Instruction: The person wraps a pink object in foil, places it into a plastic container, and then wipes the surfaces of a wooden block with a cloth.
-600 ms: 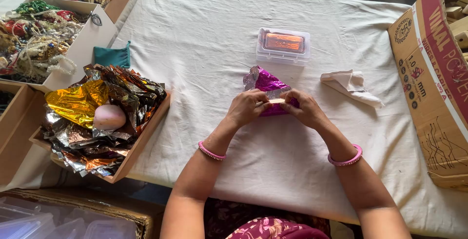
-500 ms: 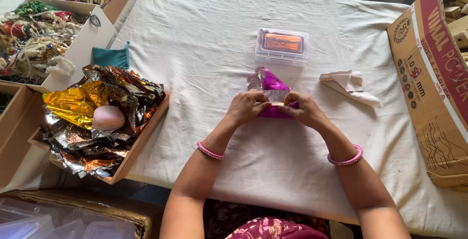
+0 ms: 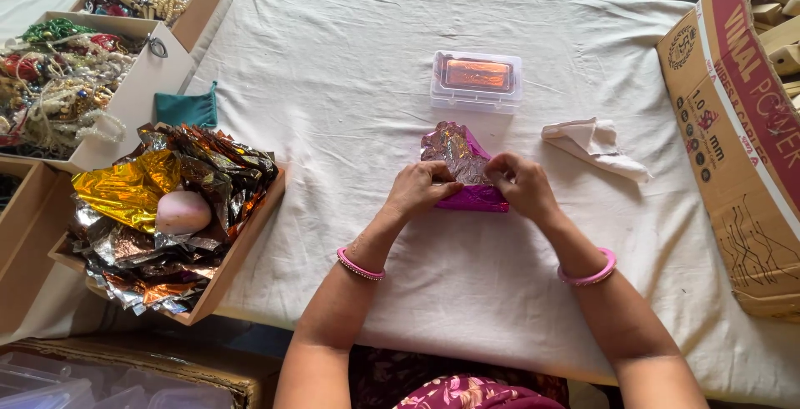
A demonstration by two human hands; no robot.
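A crinkled pink and silver foil sheet (image 3: 457, 155) lies on the white tablecloth (image 3: 333, 75) in the middle of the table. My left hand (image 3: 421, 189) pinches its near left edge. My right hand (image 3: 518, 185) grips its near right edge, fingers curled over the foil. Both hands meet over the sheet's lower part, which hides whatever is folded inside. Just beyond the foil sits a clear plastic box (image 3: 477, 80) holding an orange-brown item.
A cardboard tray (image 3: 242, 238) of gold and silver foil sheets with a pale pink egg-shaped object (image 3: 182, 211) stands at the left. Boxes of beaded jewellery (image 3: 58, 84) lie farther left. A crumpled white cloth (image 3: 593, 144) and a large cardboard carton (image 3: 737, 142) are at the right.
The foil's upper flap has shifted and now shows more silver. My hands have stayed on its near edge and worked slightly closer together.
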